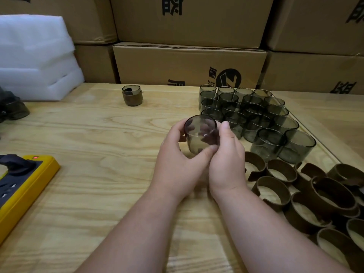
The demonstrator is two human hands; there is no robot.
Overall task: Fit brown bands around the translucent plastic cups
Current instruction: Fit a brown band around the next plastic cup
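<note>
cup (201,134) between left hand (177,154) and right hand (226,154)

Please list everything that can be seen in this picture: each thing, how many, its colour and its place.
held cup: one, translucent grey, bare, between both hands
bare cups: many, translucent grey, grouped right of centre
brown bands: many, brown, loose at near right
banded cup: one, grey with brown band, far centre
power strip: one, yellow and dark, left edge
foam sheets: stack, white, far left
cardboard boxes: several, tan, behind table
table: one, light wood
left hand: grip on held cup
right hand: grip on held cup
</note>
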